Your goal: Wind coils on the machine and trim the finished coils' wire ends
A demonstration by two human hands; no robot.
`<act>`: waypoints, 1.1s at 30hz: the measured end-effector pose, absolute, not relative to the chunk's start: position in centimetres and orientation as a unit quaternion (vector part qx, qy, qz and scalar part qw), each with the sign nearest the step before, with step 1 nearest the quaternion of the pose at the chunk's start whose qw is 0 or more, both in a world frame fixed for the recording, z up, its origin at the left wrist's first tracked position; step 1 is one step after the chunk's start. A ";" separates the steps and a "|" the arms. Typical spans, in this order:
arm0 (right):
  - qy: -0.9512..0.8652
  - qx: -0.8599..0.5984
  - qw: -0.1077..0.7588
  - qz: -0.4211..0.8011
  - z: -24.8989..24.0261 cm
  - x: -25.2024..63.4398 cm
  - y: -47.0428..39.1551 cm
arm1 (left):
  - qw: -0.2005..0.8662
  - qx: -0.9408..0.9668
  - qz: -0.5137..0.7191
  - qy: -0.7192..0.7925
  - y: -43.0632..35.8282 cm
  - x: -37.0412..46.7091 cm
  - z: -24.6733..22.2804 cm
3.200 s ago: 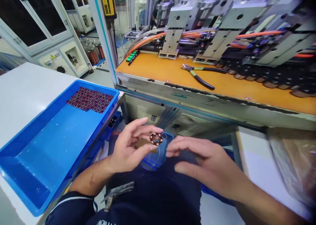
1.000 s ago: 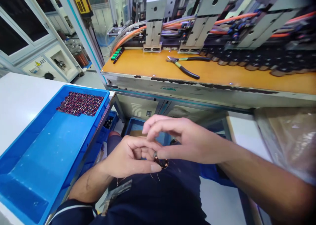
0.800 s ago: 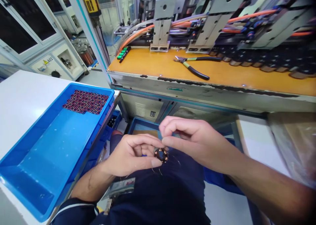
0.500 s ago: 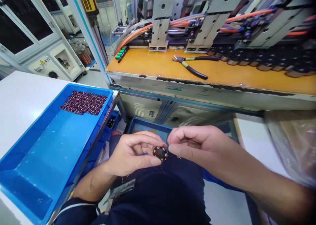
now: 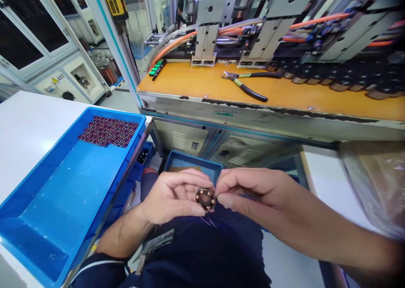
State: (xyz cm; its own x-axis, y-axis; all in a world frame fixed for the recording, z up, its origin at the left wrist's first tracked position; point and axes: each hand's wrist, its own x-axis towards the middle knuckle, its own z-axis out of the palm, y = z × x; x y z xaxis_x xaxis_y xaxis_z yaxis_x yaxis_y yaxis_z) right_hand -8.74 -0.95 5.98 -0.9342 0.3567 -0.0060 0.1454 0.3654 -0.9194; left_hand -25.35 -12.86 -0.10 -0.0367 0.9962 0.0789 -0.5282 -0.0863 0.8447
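A small round coil part (image 5: 205, 199), dark with copper windings around its ring, is gripped between the thumb and fingers of my left hand (image 5: 179, 195). Thin wire ends hang below it over the dark blue clothing. Close against the part's right side is my right hand (image 5: 249, 191), its thumb and index finger pinched together. Whatever lies between those fingertips is too small to make out. Both hands are above my lap.
On the left, a blue tray (image 5: 72, 182) holds many small dark red parts (image 5: 109, 131). Pliers (image 5: 249, 79) and green-and-black pens (image 5: 156, 68) lie on the orange bench (image 5: 183, 83) under machinery. A plastic bag (image 5: 376, 182) is at right.
The coil part has tilted so its ring faces the camera more, and its wire ends show more clearly below. The fingers of my right hand have closed together beside it.
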 end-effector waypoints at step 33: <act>-0.927 0.065 0.298 0.218 5.5 -8.1 -0.4 | 0.686 0.289 0.621 0.246 -13.0 -24.6 -0.1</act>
